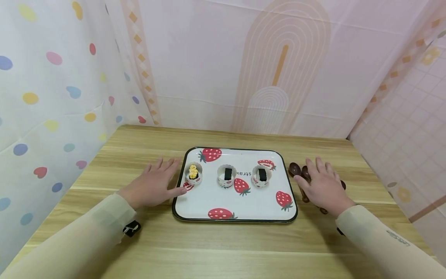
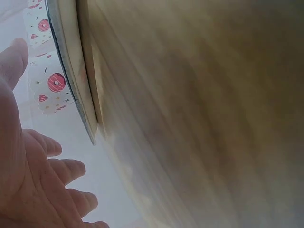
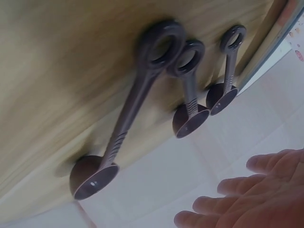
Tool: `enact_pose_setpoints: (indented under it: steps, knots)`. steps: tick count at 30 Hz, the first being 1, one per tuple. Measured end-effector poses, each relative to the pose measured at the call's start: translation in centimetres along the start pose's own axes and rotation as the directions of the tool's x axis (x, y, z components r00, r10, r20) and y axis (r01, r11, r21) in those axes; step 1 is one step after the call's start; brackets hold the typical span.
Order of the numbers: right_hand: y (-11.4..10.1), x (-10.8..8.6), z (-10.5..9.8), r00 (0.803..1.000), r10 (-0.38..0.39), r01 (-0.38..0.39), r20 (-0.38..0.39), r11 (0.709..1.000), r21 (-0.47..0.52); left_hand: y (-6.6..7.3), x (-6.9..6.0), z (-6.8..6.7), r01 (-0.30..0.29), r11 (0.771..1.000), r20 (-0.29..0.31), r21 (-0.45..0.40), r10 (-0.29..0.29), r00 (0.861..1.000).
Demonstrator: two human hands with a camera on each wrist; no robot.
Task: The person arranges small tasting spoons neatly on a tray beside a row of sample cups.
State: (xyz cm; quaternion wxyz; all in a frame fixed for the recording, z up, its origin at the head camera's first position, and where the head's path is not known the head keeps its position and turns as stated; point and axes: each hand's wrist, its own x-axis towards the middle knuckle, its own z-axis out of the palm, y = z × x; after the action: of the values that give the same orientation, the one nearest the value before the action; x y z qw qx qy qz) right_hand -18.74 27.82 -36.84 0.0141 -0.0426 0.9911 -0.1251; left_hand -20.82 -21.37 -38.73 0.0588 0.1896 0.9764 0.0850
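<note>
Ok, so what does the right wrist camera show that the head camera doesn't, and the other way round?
Only the right wrist view shows all three brown measuring spoons uncovered by the hand, handles and bowls included.

Only the head view shows the left hand, the polka-dot curtain and three sushi pieces, one topped yellow, two banded black.

Both show the right hand, the wooden table, the spoons, and at least part of the tray and a printed paper cup.
</note>
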Motion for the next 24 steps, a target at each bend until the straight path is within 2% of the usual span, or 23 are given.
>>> enact_pose_setpoints:
  steps: [6, 18, 24]
  knots:
    - [0.7, -0.4, 0.0, 1.0, -0.006, 0.005, -0.018, 1.0, -0.021, 0.1, -0.6, 0.1, -0.018, 1.0, 0.008, 0.01, 0.018, 1.0]
    - [1.7, -1.4, -0.3, 0.998, -0.043, 0.039, -0.044, 0.995, -0.097, 0.1, -1.4, 0.1, -0.004, 1.0, 0.067, 0.0, 0.004, 0.998]
    - [2.1, -2.2, -0.4, 0.998, -0.034, 0.028, -0.057, 0.994, -0.107, 0.1, -1.6, 0.2, -0.002, 1.0, 0.097, -0.009, 0.003, 0.995]
